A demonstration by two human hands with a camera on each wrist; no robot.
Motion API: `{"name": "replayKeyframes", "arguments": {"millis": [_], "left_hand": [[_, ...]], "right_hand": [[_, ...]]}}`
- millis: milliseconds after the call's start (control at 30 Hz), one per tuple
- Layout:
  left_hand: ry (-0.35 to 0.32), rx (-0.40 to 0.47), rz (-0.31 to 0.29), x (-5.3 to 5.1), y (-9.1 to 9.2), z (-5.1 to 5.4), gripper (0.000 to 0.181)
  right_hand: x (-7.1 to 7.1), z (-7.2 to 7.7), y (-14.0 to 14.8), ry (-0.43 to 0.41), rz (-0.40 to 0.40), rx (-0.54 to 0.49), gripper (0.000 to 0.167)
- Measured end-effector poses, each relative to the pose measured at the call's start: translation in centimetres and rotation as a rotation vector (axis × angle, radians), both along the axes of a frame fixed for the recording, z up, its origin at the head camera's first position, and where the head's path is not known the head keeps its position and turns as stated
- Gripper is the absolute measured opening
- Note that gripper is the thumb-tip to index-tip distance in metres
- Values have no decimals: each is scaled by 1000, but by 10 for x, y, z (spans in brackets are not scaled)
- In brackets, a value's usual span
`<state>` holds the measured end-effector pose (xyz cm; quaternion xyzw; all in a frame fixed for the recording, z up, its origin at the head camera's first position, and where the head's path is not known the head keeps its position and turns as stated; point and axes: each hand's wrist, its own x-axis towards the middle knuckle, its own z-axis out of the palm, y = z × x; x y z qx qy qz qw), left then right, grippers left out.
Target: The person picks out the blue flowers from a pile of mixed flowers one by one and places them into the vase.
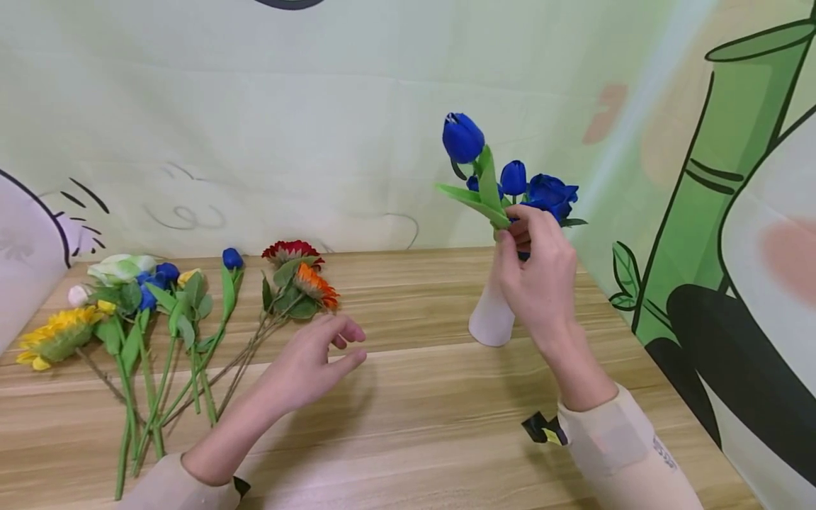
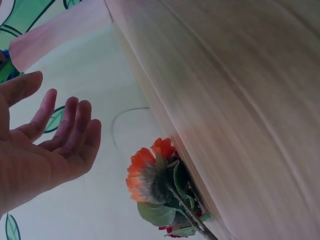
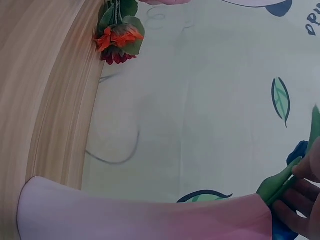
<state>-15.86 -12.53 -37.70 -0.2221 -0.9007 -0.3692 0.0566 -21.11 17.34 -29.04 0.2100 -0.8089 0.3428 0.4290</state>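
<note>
At the mouth of a white vase (image 1: 492,316), my right hand (image 1: 542,273) pinches the green stem of a blue tulip (image 1: 463,138) between thumb and fingers. The tulip's bloom leans up and left above the vase. Behind the hand, a smaller blue tulip (image 1: 513,178) and a blue rose (image 1: 552,195) rise from the vase. In the right wrist view the vase (image 3: 150,217) lies across the bottom, with the fingers at its rim. My left hand (image 1: 312,365) hovers over the table with relaxed fingers, holding nothing; the left wrist view shows its palm (image 2: 50,155).
Left of my left hand lie several loose flowers: a yellow sunflower (image 1: 60,336), a lone blue tulip (image 1: 232,258), an orange flower (image 1: 316,285) and a red flower (image 1: 293,251). Their stems cross on the wooden table (image 1: 408,425). A printed cloth backdrop (image 1: 319,142) stands behind.
</note>
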Motion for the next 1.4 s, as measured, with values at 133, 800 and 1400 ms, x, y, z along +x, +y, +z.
{"name": "replayKeyframes", "arguments": {"millis": [133,800,1400], "left_hand": [[-9,0,-3,0,-1,-1,14],[-43,5,-22,0,-5,-2,14],[-78,-6,-17,0,-5,-5,17]], "right_hand": [[-1,-2,1,-10,-16,15,20],[2,-6,3,-67,-76,39,31],[1,-8,9,19,-137,61,14]]}}
